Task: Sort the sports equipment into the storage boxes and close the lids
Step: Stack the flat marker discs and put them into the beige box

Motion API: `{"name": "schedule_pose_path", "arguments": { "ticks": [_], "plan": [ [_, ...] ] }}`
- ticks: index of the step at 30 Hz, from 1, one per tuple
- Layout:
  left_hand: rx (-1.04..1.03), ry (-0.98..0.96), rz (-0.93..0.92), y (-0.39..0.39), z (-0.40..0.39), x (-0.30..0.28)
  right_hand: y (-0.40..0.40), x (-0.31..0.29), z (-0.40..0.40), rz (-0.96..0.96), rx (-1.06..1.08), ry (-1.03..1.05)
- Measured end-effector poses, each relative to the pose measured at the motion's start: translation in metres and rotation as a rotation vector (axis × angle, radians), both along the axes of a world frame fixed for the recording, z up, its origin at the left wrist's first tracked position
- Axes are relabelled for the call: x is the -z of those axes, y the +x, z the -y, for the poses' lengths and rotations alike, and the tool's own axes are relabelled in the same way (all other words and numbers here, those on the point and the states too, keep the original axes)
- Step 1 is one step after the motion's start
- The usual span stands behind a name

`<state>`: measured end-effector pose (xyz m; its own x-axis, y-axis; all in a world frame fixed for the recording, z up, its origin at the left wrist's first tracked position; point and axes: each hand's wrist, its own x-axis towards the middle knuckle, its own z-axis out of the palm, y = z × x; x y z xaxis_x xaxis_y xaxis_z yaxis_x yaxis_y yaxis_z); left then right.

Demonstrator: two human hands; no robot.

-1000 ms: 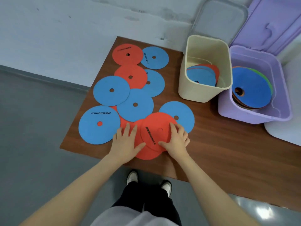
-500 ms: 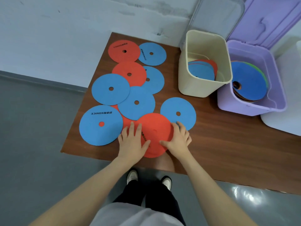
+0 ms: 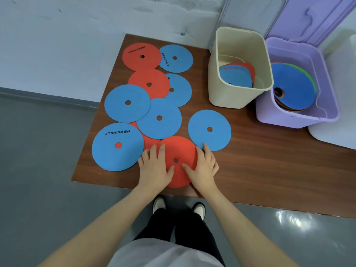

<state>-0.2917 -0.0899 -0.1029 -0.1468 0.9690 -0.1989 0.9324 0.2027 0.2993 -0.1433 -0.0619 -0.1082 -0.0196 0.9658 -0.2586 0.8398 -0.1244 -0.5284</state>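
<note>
while both hands lie on the red disc (image 3: 178, 151) at the surface's (image 3: 250, 170) near edge, left hand (image 3: 154, 166) and right hand (image 3: 204, 166) keep fingers nearly flat, gripping nothing, likely squaring it for the cream box (image 3: 217, 89).

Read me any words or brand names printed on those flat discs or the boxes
"SONICE", after blurred characters, printed upside down: flat blue disc at the table's front left.
"SONICE", again after blurred characters, running sideways: far blue disc.
Far orange disc: upside-down print, too blurred to read.
Cream box, purple box: no text visible.
</note>
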Motion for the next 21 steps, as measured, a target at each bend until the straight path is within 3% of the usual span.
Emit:
{"name": "schedule_pose_path", "arguments": {
  "ticks": [5,8,11,15,21],
  "plan": [
    [-0.020,0.010,0.037,-0.004,-0.001,0.000,-0.002,-0.004,-0.007,-0.068,0.078,-0.059],
    [0.008,0.066,0.046,-0.010,-0.002,-0.001,-0.007,-0.006,-0.001,-0.145,0.097,0.007],
    [0.006,0.077,0.184,-0.014,-0.003,0.001,-0.012,-0.009,0.009,-0.211,0.118,0.044],
    [0.085,0.228,0.390,-0.022,-0.004,0.001,-0.009,-0.009,0.008,-0.136,0.143,-0.013],
    [0.222,0.353,0.398,-0.037,-0.012,-0.001,0.000,-0.015,-0.003,-0.042,0.042,-0.058]
  ]
}}
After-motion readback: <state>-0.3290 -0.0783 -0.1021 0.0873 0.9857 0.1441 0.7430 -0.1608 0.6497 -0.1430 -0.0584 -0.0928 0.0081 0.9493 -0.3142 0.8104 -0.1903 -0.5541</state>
